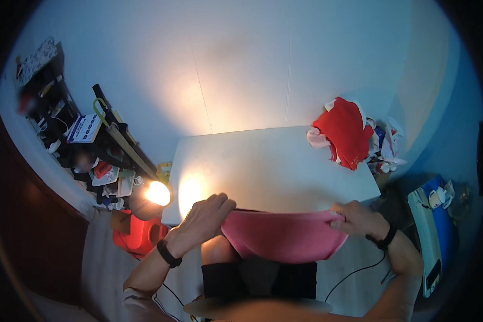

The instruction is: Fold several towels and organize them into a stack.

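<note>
A piece of pink fabric (285,235) is stretched between my two hands over my lap, at the near edge of the white table (241,169). My left hand (211,213) grips its upper left corner, and my right hand (356,219) pinches the upper right corner. The cloth sags a little in the middle, and a dark strip shows behind its upper left edge. Whether it is a garment cannot be told. At the table's far right corner lies a heap of red cloth (344,133) with pink and white pieces around it.
A lit lamp (157,195) stands left of the table, above a red plastic container (139,235). Cluttered shelves (76,129) and an umbrella (124,145) line the left wall. Plastic bags (390,141) sit behind the red cloth. Cables (354,273) run from my wristbands.
</note>
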